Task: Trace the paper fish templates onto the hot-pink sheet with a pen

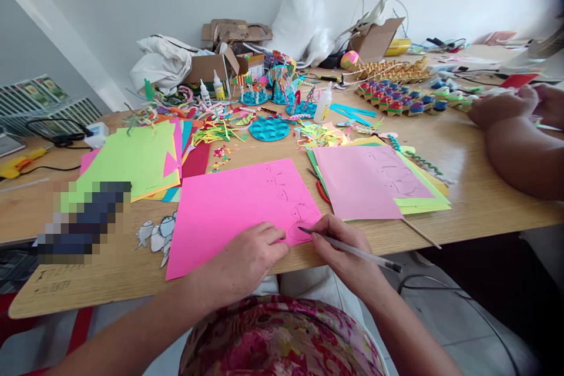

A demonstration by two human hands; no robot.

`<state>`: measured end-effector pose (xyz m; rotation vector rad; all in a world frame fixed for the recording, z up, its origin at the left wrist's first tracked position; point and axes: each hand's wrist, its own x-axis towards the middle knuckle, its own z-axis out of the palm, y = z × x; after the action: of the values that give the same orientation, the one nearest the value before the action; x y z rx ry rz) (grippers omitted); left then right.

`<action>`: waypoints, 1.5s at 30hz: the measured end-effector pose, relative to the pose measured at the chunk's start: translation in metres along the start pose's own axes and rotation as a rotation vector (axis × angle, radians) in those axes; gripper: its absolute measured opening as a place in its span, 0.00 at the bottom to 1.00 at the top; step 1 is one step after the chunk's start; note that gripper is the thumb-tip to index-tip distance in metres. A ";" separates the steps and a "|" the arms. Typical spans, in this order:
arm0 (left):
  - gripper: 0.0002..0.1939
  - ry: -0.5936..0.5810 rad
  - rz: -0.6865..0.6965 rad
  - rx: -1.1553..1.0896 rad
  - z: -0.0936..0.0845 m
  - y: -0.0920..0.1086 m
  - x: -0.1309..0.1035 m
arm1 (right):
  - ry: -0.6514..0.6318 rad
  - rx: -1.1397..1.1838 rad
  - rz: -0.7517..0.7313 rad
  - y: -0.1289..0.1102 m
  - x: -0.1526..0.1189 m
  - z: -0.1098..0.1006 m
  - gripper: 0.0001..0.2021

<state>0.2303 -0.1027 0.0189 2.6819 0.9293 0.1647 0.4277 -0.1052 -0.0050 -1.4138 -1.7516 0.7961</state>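
Note:
A bright pink sheet of paper (220, 211) lies at the table's front, with several fish-like outlines drawn in dark ink down its right side. My right hand (341, 247) is closed on a pen (352, 249) with a clear barrel, its tip touching the sheet by the lowest outline. Resting on the sheet's lower edge, my left hand (253, 255) holds nothing; its fingers lie loosely stretched, slightly bent. Left of the sheet are several cut-out paper fish (156, 238), partly under its edge. To the right, a pale pink sheet (352, 179) with similar outlines tops a paper stack.
Red-handled scissors (323, 191) lie partly under the right stack, and a thin wooden stick (420, 233) pokes out below it. Coloured paper (127, 155) is piled at left. Glue bottles (324, 104), scraps and a blue scalloped disc (268, 128) sit behind. Another person's arm (515, 141) rests at right.

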 end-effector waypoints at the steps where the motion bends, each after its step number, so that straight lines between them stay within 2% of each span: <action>1: 0.13 0.017 -0.015 0.006 0.004 0.000 0.000 | -0.006 -0.006 -0.001 0.000 0.001 0.001 0.04; 8: 0.13 0.154 -0.080 0.070 0.033 -0.001 0.001 | -0.016 -0.066 -0.020 0.005 0.003 0.007 0.04; 12: 0.14 0.212 -0.122 0.098 0.042 0.001 0.001 | -0.010 -0.084 -0.022 0.003 0.003 0.007 0.04; 26: 0.19 0.235 -0.123 0.066 0.043 0.002 -0.002 | -0.024 -0.109 -0.021 0.007 0.003 0.008 0.04; 45: 0.17 0.255 -0.108 0.088 0.044 0.001 -0.002 | -0.032 -0.106 -0.046 0.005 0.002 0.007 0.03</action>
<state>0.2387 -0.1152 -0.0222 2.7258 1.1782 0.4604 0.4246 -0.1026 -0.0127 -1.4310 -1.8679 0.7148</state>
